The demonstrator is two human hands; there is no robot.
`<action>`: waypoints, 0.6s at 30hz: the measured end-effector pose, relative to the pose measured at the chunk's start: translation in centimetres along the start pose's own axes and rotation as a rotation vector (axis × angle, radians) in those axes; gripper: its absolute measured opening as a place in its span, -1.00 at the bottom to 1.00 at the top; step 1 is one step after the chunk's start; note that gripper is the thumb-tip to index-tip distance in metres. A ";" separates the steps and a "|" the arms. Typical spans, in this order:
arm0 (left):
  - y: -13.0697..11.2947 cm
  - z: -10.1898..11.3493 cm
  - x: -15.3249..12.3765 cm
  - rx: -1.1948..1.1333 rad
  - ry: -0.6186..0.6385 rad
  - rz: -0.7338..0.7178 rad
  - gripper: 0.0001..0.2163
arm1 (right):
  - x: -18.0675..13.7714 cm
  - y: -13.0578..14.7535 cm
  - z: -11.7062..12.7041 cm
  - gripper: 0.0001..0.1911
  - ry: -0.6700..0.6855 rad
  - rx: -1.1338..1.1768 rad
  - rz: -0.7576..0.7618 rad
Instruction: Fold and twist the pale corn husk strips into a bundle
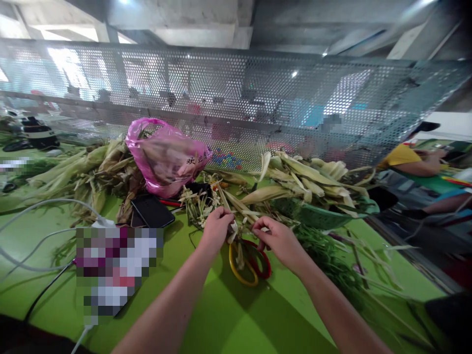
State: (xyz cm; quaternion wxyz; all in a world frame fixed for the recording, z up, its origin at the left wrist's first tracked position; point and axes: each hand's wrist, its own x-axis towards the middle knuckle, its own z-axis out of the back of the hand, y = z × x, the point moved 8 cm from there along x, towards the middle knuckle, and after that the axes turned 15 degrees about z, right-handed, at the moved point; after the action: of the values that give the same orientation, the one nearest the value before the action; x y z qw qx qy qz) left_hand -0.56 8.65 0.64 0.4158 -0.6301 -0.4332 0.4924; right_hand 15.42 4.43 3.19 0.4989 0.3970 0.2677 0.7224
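My left hand (217, 227) is closed in a pinch on a pale strip of corn husk (233, 233) above the green table (228, 314). My right hand (279, 242) is closed too, fingers curled on the same bit of husk just to the right. Under both hands lie scissors (248, 263) with one yellow and one red loop handle. A loose pile of husk strips and stalks (206, 201) lies right behind my hands.
A pink plastic bag (165, 157) and a dark phone (153, 211) lie at left centre, with corn husks (73, 172) heaped beyond. A green basket (324, 214) of husks stands right. White cables (37, 236) cross the left. A perforated metal screen (236, 93) backs the table; another person (413, 162) sits far right.
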 end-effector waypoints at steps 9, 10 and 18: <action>0.5 -1.4 -0.7 -0.372 0.236 0.161 -0.79 | 0.2 0.4 -0.4 -0.86 -0.071 0.201 -0.010; 0.5 -1.5 -0.7 -0.405 0.251 0.174 -0.79 | 0.2 0.6 -0.3 -0.85 -0.075 0.178 0.005; 0.2 -1.2 -0.6 -0.389 0.222 0.148 -0.84 | 0.7 1.5 -0.3 -0.80 -0.110 0.172 0.098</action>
State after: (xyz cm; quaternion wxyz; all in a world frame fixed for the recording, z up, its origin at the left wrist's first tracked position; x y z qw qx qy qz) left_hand 0.53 7.90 0.86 0.2946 -0.7784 -0.4243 0.3566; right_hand 14.32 4.58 4.41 0.4412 0.4900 0.2810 0.6973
